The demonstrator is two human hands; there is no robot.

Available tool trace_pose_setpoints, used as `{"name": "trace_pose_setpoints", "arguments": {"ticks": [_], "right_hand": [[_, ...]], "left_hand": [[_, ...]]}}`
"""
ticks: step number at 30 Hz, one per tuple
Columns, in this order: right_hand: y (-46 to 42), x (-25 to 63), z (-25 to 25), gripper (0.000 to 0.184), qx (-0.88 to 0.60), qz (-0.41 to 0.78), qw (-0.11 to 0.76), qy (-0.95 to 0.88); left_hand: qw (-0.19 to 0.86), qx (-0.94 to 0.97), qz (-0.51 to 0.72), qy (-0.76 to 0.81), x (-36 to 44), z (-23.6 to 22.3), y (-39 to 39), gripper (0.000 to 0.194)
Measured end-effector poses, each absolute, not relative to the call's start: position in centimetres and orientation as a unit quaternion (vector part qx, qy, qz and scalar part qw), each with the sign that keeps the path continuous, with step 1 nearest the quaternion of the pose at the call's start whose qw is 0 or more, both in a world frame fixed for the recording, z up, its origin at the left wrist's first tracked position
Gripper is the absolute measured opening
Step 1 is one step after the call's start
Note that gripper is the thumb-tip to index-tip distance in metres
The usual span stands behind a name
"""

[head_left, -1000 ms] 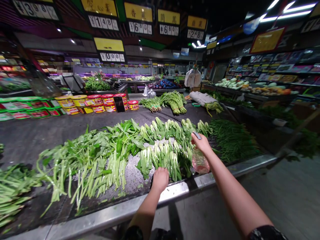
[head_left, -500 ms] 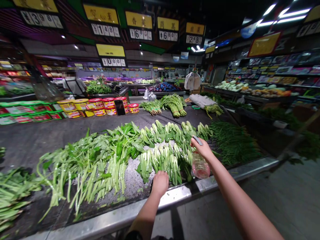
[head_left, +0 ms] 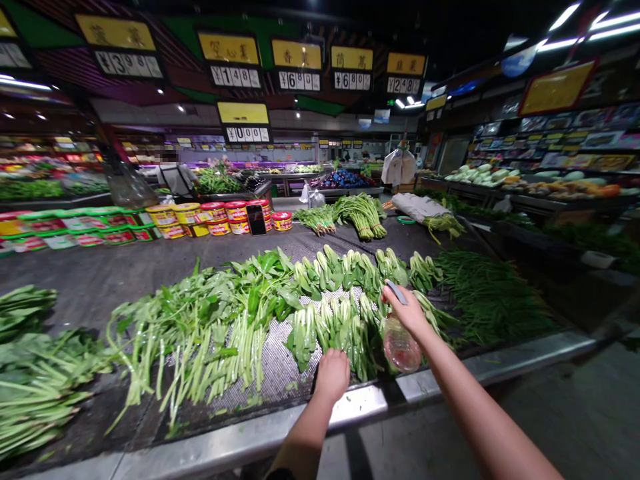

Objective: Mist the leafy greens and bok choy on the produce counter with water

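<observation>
My right hand (head_left: 407,310) is wrapped round the neck of a clear spray bottle (head_left: 401,350), whose grey trigger (head_left: 397,292) shows above my fingers. The bottle hangs over the right part of the bok choy (head_left: 345,327), which lies in two rows on a perforated mat. Down at the front row, my left hand (head_left: 334,377) is closed, its fingers curled against the leaves. Whatever is in those fingers is hidden. Left of the bok choy spreads a wet heap of water spinach (head_left: 215,333).
A metal edge (head_left: 360,403) runs along the stall's front. Long thin green leaves (head_left: 490,287) lie at right, leafy bunches (head_left: 40,380) at far left. Behind stand stacked tubs (head_left: 215,217), a phone (head_left: 257,220), tied bunches (head_left: 363,217) and a person (head_left: 175,177). Price signs (head_left: 243,123) hang overhead.
The view has swung left, so the stall appears shifted right. Both hands stay close to the bok choy; the spray bottle is still in my right hand and now sits slightly further left over the vegetables.
</observation>
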State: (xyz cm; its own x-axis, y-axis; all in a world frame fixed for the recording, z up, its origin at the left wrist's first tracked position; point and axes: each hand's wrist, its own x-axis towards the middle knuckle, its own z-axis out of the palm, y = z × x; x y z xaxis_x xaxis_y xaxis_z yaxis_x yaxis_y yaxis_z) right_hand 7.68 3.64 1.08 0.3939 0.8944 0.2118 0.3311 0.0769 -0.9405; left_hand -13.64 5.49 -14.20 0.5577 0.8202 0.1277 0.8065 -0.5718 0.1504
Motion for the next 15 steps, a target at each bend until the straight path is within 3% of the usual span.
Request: {"name": "trace_pose_setpoints", "arguments": {"ticks": [7, 15], "right_hand": [[4.2, 8.1, -0.5, 0.042, -0.672, 0.252, 0.526, -0.456], [4.4, 7.5, 1.4, 0.046, -0.678, 0.237, 0.502, -0.481]], "left_hand": [[0.04, 0.882, 0.092, 0.46, -13.6, -14.4, 5.5, 0.034], [0.038, 0.883, 0.098, 0.458, -13.5, -14.6, 5.6, 0.034]]}}
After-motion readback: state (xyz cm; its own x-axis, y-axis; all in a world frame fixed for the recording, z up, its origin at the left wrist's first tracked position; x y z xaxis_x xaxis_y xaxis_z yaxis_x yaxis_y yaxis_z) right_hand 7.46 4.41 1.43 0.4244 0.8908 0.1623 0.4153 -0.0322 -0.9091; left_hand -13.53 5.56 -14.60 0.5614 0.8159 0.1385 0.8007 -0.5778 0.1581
